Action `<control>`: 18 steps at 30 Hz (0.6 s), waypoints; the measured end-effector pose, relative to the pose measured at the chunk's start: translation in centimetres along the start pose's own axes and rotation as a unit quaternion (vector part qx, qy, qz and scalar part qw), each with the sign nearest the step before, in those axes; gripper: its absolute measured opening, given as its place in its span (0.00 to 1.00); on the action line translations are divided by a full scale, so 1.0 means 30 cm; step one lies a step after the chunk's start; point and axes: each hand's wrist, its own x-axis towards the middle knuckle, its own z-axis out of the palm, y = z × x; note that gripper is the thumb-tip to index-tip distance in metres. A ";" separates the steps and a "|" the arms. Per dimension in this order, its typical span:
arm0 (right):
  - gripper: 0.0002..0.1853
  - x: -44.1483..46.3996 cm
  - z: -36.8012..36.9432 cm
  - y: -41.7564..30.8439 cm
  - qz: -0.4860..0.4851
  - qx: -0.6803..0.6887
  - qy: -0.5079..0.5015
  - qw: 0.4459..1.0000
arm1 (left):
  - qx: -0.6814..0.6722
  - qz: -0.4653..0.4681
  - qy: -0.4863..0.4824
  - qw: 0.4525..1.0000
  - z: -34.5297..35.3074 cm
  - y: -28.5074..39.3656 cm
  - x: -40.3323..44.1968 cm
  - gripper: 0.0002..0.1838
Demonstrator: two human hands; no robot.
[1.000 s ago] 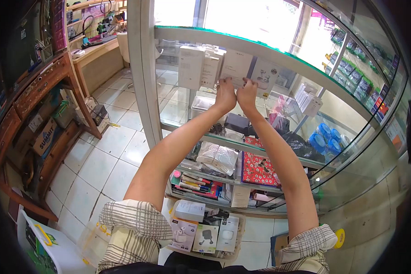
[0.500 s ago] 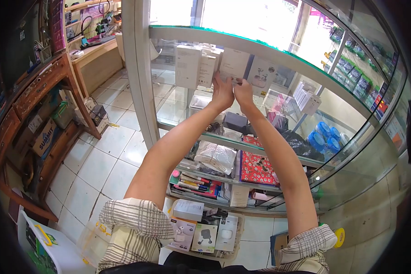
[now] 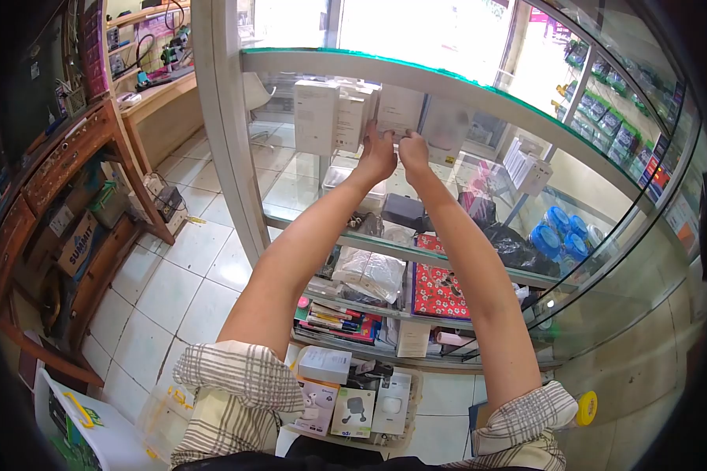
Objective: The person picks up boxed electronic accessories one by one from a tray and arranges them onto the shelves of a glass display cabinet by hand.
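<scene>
Both of my hands are inside a glass display case, at the lower part of an upright white box (image 3: 401, 107). My left hand (image 3: 379, 157) is on its left side, one finger stretched up along the edge. At its lower right, my right hand (image 3: 413, 151) is closed with bent fingers; the fingertips are partly hidden. White boxes (image 3: 316, 118) stand to the left, and a pale earbud box (image 3: 448, 125), blurred by glare, stands to the right. Under my hands a dark box (image 3: 404, 209) lies on the shelf.
The case's metal-framed glass top edge (image 3: 448, 76) crosses above my hands. Lower shelves hold a red floral box (image 3: 440, 290) and plastic-wrapped goods (image 3: 367, 273). Blue-lidded containers (image 3: 546, 239) stand to the right. A bin of earbud boxes (image 3: 353, 411) sits below me. A wooden cabinet (image 3: 63, 180) is at left.
My view has shifted slightly. My hands stay at the same white box, with the right fingers now more curled. Glare now covers the earbud box's printed picture.
</scene>
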 end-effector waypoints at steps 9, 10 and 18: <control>0.29 0.058 0.038 0.014 -0.002 -0.008 0.034 0.999 | 0.097 -0.033 -0.037 0.994 0.051 -0.048 0.047 0.30; 0.30 0.043 0.023 -0.010 0.024 0.026 0.005 0.999 | 0.097 -0.034 -0.039 0.994 0.052 -0.051 0.043 0.30; 0.29 0.079 0.015 0.079 0.017 0.064 -0.079 0.995 | 0.022 -0.050 -0.040 0.998 -0.037 0.013 0.004 0.29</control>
